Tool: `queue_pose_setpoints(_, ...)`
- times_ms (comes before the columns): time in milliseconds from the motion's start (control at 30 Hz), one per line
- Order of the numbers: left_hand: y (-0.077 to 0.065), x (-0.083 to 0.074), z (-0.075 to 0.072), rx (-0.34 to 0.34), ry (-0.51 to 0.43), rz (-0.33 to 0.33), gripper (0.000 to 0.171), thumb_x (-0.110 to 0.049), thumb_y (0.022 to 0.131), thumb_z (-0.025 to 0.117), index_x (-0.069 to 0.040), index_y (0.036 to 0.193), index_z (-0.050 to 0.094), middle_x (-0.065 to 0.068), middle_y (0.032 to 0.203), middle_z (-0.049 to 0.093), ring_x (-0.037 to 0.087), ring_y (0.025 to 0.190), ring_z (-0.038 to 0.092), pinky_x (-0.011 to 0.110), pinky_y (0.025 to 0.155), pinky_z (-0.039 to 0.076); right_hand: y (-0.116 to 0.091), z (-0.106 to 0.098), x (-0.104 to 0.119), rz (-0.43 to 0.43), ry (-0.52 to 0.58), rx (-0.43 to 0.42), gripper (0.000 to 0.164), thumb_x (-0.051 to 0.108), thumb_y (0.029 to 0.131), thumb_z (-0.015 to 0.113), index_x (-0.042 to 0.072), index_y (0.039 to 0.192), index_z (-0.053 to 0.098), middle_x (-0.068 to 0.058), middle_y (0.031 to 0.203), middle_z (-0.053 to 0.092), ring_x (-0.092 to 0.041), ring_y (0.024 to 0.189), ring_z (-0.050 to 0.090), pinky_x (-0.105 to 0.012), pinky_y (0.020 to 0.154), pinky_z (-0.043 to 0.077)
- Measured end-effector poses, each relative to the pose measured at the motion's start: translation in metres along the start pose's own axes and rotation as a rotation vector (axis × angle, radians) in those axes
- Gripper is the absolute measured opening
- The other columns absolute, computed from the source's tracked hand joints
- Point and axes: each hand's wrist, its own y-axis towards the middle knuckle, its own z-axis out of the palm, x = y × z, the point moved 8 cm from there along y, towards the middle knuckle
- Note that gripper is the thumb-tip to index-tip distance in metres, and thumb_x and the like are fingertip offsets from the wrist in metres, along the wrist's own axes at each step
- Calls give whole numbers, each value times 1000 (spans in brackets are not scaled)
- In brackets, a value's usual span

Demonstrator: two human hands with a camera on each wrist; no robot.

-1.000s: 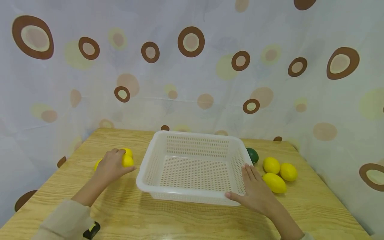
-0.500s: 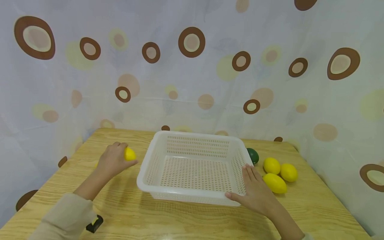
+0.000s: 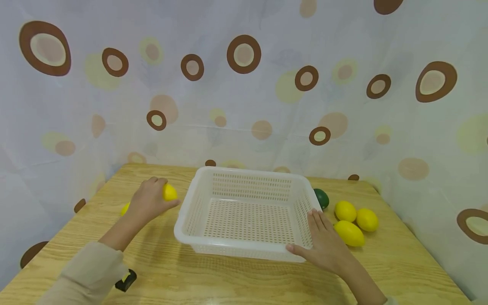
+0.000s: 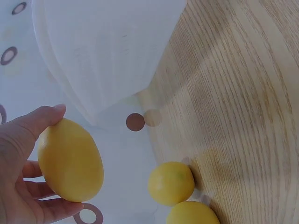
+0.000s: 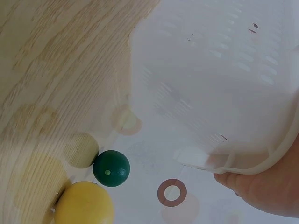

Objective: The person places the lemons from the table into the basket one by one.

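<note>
My left hand (image 3: 148, 199) grips a yellow lemon (image 3: 169, 192) in the air, just left of the white perforated plastic basket (image 3: 244, 242). In the left wrist view the thumb lies on one end of the lemon (image 4: 70, 161) and fingertips on the other. Two more lemons show below it there, one whole (image 4: 171, 183) and one cut off by the frame (image 4: 194, 214). At the basket's front right corner rests my right hand (image 3: 328, 245), its fingers extended over the right rim and its thumb on the front rim. Nothing lies inside the basket.
Right of the basket sit three lemons, a front one (image 3: 348, 233) and two behind (image 3: 345, 211) (image 3: 367, 219). A dark green round fruit (image 3: 321, 198) is partly hidden by the basket's right side. A small black object (image 3: 126, 280) shows beside the left sleeve. Patterned cloth (image 3: 244, 101) hangs behind the table.
My left hand has lifted the lemon from the group at the left and moved it up and right towards the basket. The right hand and basket have stayed put.
</note>
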Motion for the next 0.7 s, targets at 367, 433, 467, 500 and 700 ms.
queue_pose_setpoints(367,6,-18,1,24,-1,16,66,-36,76,72,11,119,53,30,119,54,46,105,52,51,78,52,1,0,0,0,4,7,107,64,79,56,-15,141,19,-32,150,12,-48,139,9,-61,111,13)
queue_pose_setpoints(433,7,-24,1,20,-1,31,66,-36,76,73,11,118,54,29,118,56,44,102,53,48,74,53,1,0,-1,1,2,11,107,64,79,56,-15,141,19,-32,150,11,-48,139,9,-61,110,13)
queue_pose_setpoints(467,7,-27,0,16,-3,39,65,-36,76,73,10,118,54,28,117,56,43,101,54,46,72,53,1,0,-1,2,0,11,107,64,79,55,-15,141,19,-32,150,11,-49,138,10,-61,110,13)
queue_pose_setpoints(500,8,-29,0,13,-5,45,65,-36,75,73,10,117,55,28,116,57,42,100,54,45,70,53,1,1,-1,3,0,12,107,64,79,55,-15,141,19,-32,150,11,-49,138,10,-62,110,13)
queue_pose_setpoints(700,10,-42,2,-1,-34,74,61,-36,75,74,8,114,57,25,112,58,37,94,55,38,66,51,1,1,-1,-4,6,5,106,63,79,56,-15,141,19,-32,150,11,-49,138,9,-62,110,13)
